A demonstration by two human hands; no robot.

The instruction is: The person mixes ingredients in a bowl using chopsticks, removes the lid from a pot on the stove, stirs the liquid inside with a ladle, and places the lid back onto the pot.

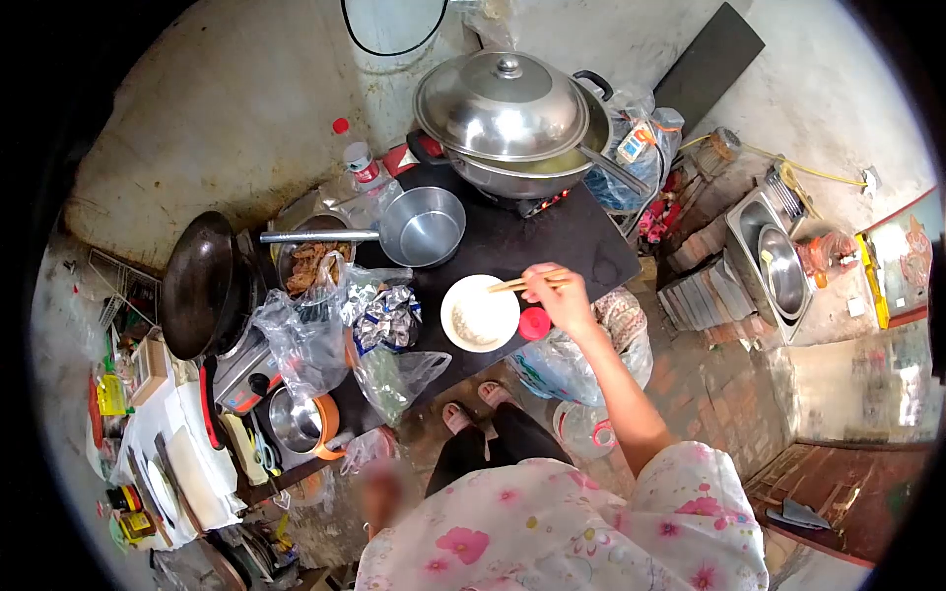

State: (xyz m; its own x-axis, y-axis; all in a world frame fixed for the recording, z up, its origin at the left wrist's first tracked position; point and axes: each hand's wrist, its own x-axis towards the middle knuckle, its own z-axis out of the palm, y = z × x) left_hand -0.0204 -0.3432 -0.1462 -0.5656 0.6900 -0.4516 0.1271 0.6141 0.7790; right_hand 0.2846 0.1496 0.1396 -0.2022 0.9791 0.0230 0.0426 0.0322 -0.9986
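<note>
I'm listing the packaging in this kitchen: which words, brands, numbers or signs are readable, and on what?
No text can be read with certainty.
Bottle label: print too small to read.
White-and-orange packet: marks too blurred to read.
Silver-and-blue wrapper: any print too blurred to read.

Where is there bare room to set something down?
On the dark tabletop between the saucepan, wok and white bowl, and rightward beyond the right hand toward the right corner. Left of the bowl is crowded with a crumpled foil packet and plastic bags.
</note>
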